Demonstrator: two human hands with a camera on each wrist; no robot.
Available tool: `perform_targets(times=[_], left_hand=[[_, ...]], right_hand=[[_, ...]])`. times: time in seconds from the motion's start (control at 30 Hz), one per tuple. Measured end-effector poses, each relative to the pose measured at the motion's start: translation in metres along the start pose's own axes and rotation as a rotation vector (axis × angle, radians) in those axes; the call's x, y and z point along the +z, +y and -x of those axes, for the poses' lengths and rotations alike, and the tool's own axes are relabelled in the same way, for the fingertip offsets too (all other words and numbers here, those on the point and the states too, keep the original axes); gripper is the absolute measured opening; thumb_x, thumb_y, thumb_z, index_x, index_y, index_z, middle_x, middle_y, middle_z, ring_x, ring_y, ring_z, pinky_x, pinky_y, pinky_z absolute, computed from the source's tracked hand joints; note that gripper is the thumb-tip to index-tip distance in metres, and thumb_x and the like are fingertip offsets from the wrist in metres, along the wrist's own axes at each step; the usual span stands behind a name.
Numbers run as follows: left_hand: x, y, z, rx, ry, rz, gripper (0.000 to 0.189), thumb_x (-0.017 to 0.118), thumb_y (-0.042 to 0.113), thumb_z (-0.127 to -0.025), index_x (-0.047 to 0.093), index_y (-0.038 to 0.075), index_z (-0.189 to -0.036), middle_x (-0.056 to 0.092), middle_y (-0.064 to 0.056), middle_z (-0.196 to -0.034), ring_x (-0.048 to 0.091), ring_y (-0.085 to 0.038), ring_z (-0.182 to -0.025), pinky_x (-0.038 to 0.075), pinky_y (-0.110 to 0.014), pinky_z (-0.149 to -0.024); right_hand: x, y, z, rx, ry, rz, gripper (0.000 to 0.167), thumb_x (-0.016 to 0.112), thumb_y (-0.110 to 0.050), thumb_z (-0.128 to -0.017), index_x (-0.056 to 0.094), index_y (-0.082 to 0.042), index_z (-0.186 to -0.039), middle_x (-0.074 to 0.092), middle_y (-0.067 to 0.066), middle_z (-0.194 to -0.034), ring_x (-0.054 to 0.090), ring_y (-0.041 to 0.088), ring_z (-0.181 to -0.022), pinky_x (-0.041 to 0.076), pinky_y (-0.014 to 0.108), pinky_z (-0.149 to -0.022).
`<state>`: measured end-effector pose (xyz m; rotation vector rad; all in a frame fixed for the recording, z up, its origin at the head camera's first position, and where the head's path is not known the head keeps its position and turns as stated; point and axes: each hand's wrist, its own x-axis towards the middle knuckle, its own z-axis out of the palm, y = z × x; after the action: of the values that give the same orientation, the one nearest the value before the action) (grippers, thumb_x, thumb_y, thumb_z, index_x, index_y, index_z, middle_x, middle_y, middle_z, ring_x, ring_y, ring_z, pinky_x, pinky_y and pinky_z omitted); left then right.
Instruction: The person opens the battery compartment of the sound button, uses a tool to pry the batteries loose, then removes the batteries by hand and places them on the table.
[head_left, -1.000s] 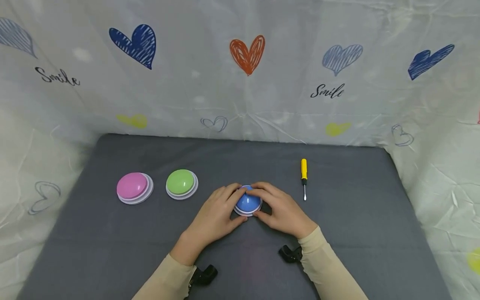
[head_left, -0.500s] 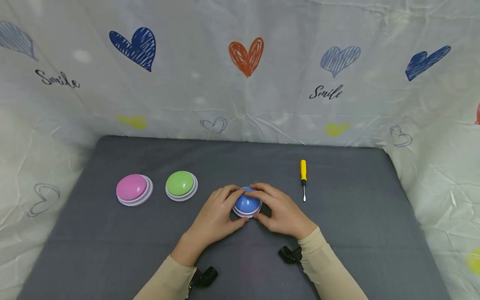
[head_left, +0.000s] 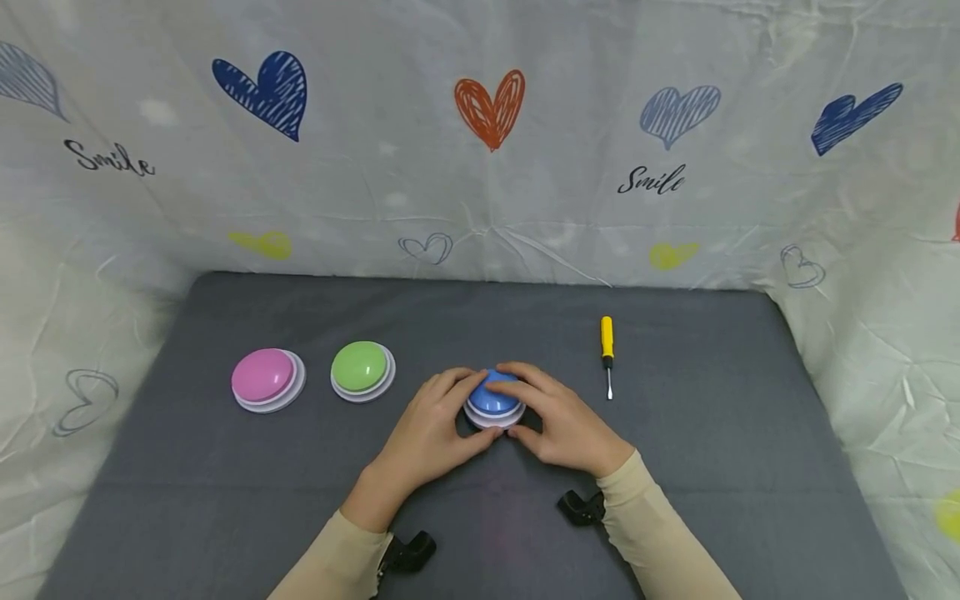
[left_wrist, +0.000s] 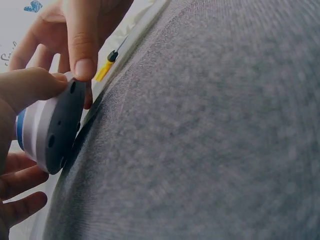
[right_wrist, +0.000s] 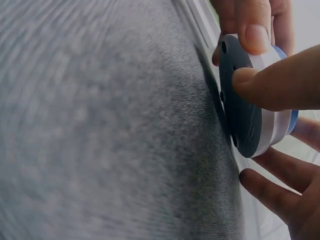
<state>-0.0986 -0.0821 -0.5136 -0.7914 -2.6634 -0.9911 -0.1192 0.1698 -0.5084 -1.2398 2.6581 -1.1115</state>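
A round button with a blue dome and white rim [head_left: 493, 397] sits between both hands, near the middle of the table. My left hand [head_left: 431, 425] grips it from the left, thumb at the near edge. From the right, my right hand [head_left: 566, 421] holds it too, fingers bent over the dome. Both wrist views show the button's dark grey underside [left_wrist: 65, 125] with small holes, its near edge tipped up off the cloth. In the right wrist view the right thumb [right_wrist: 270, 85] presses against that underside [right_wrist: 237, 110].
To the left lie a pink button [head_left: 262, 375] and a green button [head_left: 360, 367], both on white bases. A screwdriver with a yellow handle [head_left: 607, 337] lies at the back right. Grey cloth [head_left: 495, 533] covers the table, and a heart-patterned curtain [head_left: 375, 167] hangs behind it.
The blue button has tilted away, so its near rim stands higher and shows more. Both thumbs have shifted slightly at the near edge. The other objects stay in place.
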Motion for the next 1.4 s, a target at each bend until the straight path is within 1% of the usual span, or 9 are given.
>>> perform_targets(times=[0.23,0.4,0.53,0.63,0.73,0.97,1.17,1.3,1.4], left_hand=[[-0.004,0.0006,-0.0013,0.008,0.023,0.035,0.068,0.09,0.037,-0.093,0.066,0.004,-0.147,0.066,-0.016,-0.144,0.065,-0.032,-0.118,0.057,-0.05,-0.098],[-0.0044,0.0012,-0.0029,0.007,0.041,0.066,0.066,0.087,0.036,-0.096,0.065,0.002,-0.148,0.067,-0.017,-0.143,0.066,-0.033,-0.121,0.057,-0.052,-0.1],[-0.0026,0.0016,-0.003,-0.008,0.046,0.092,0.066,0.084,0.036,-0.099,0.064,0.001,-0.15,0.062,-0.019,-0.15,0.064,-0.037,-0.131,0.056,-0.055,-0.105],[-0.0011,0.0019,-0.0029,-0.017,0.052,0.112,0.065,0.083,0.033,-0.1,0.062,0.0,-0.152,0.055,-0.022,-0.157,0.065,-0.036,-0.132,0.057,-0.054,-0.104],[-0.0006,0.0029,-0.0024,-0.01,0.07,0.121,0.066,0.085,0.03,-0.098,0.062,0.0,-0.152,0.052,-0.023,-0.156,0.067,-0.035,-0.128,0.059,-0.052,-0.1],[0.0018,0.003,-0.0014,0.042,0.09,0.089,0.073,0.091,0.015,-0.092,0.058,0.009,-0.157,0.054,-0.019,-0.149,0.067,-0.034,-0.125,0.06,-0.05,-0.096],[0.0017,0.0028,-0.0021,0.087,0.063,0.067,0.079,0.091,-0.003,-0.087,0.058,0.014,-0.156,0.058,-0.013,-0.144,0.068,-0.028,-0.121,0.061,-0.045,-0.094],[0.0005,0.0038,-0.0027,0.098,0.057,0.066,0.071,0.092,-0.002,-0.086,0.063,0.011,-0.15,0.062,-0.011,-0.138,0.068,-0.023,-0.11,0.061,-0.041,-0.089],[0.0001,0.0039,-0.0029,0.084,0.045,0.06,0.075,0.094,0.003,-0.086,0.062,0.011,-0.153,0.062,-0.01,-0.138,0.067,-0.022,-0.107,0.06,-0.042,-0.088]], right_hand=[[-0.005,0.0018,-0.0023,0.014,0.051,-0.136,0.055,0.084,-0.01,-0.098,0.061,-0.018,-0.148,0.048,0.015,-0.16,0.054,0.025,-0.144,0.052,0.045,-0.113],[-0.0071,0.0021,-0.0021,0.005,0.099,-0.148,0.038,0.083,-0.011,-0.1,0.063,-0.015,-0.132,0.051,0.012,-0.154,0.059,0.025,-0.136,0.053,0.044,-0.11],[-0.0085,0.0008,-0.0015,0.005,0.115,-0.125,0.029,0.08,-0.013,-0.102,0.065,-0.017,-0.127,0.053,0.011,-0.151,0.062,0.024,-0.13,0.055,0.043,-0.105],[-0.0094,-0.0003,-0.0013,0.01,0.128,-0.109,0.029,0.079,-0.014,-0.103,0.066,-0.017,-0.129,0.055,0.012,-0.15,0.064,0.023,-0.126,0.057,0.042,-0.103],[-0.0091,0.0001,-0.0012,0.02,0.149,-0.096,0.03,0.078,-0.015,-0.104,0.066,-0.016,-0.131,0.056,0.015,-0.148,0.067,0.022,-0.122,0.058,0.041,-0.101],[-0.0068,0.002,-0.0004,0.049,0.192,-0.091,0.032,0.074,-0.014,-0.107,0.063,-0.013,-0.136,0.058,0.018,-0.144,0.073,0.02,-0.107,0.063,0.038,-0.092],[-0.0056,0.0032,0.0012,0.067,0.226,-0.047,0.037,0.074,-0.013,-0.107,0.064,-0.012,-0.143,0.059,0.009,-0.144,0.07,0.015,-0.099,0.062,0.035,-0.086],[-0.005,0.0035,0.0006,0.069,0.235,-0.031,0.037,0.074,-0.014,-0.107,0.067,-0.012,-0.144,0.06,0.006,-0.142,0.066,0.012,-0.096,0.06,0.033,-0.081],[-0.0044,0.0032,0.0,0.071,0.244,-0.019,0.037,0.073,-0.015,-0.107,0.067,-0.013,-0.144,0.061,0.004,-0.139,0.063,0.01,-0.092,0.058,0.031,-0.077]])
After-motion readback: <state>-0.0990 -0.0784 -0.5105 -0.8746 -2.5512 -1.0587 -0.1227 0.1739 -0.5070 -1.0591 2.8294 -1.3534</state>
